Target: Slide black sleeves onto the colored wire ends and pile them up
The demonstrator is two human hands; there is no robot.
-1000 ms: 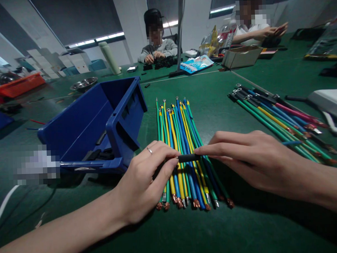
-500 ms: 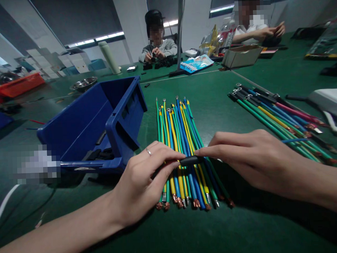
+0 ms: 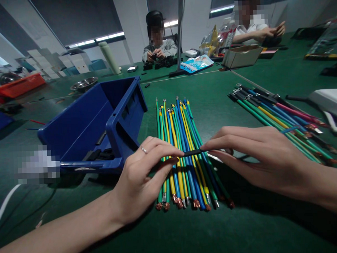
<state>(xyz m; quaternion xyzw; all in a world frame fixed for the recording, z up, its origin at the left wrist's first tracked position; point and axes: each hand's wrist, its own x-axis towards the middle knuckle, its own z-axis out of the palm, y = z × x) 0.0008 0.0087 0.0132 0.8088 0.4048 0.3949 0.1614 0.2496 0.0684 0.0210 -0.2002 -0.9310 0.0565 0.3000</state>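
Observation:
A short black heat-shrink tube (image 3: 192,152) lies crosswise between my two hands, just above the wires. My left hand (image 3: 144,177) has its fingertips at the tube's left end, the thumb bent below them. At the other end, the fingers of my right hand (image 3: 255,153) close on the tube. Beneath is a row of green, yellow and blue wires (image 3: 181,135), with metal ring lugs at the far ends and bare copper or metal tips at the near ends. The fingers hide part of the row.
To the left stands a blue bin (image 3: 74,111) with black pieces inside. A second bundle of wires (image 3: 278,117), with black sleeves by the lugs, lies at right. Farther back are a cardboard box (image 3: 242,56), a metal bowl (image 3: 84,84) and two people seated at the green table (image 3: 172,237).
The black tube has risen slightly and now looks thinner. My right hand has shifted a little right and up; my left hand has also lifted slightly.

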